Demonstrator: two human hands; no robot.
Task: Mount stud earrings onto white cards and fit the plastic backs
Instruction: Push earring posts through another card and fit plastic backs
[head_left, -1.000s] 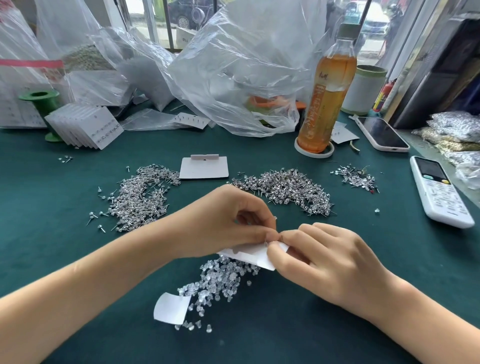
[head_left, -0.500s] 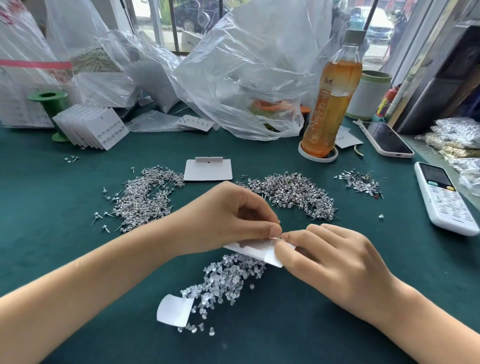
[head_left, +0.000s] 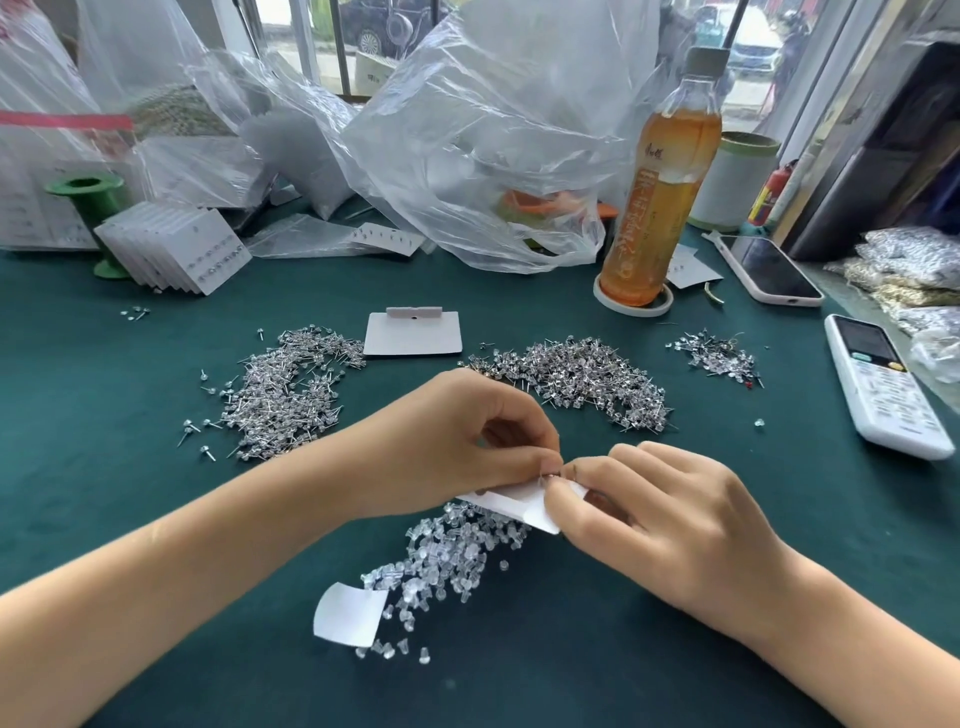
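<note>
My left hand (head_left: 457, 441) and my right hand (head_left: 654, 514) meet at the table's middle over a small white card (head_left: 519, 504). Both pinch the card's top edge, where a small stud earring (head_left: 550, 474) shows between their fingertips. Under the card lies a heap of clear plastic backs (head_left: 447, 561). Silver stud piles lie to the left (head_left: 285, 384) and behind my hands (head_left: 587, 374). A blank white card (head_left: 413, 335) lies flat further back.
A curled white paper (head_left: 348, 613) lies beside the plastic backs. Finished cards (head_left: 176, 249) lean at back left by a green spool (head_left: 88, 192). Plastic bags (head_left: 493, 135), a tea bottle (head_left: 660, 176), a phone (head_left: 769, 270) and a white remote (head_left: 883, 384) stand around the green cloth.
My hands stay together on the card with only slight finger shifts. The stud's tip shows more plainly between my fingertips now. The camera has moved a little.
</note>
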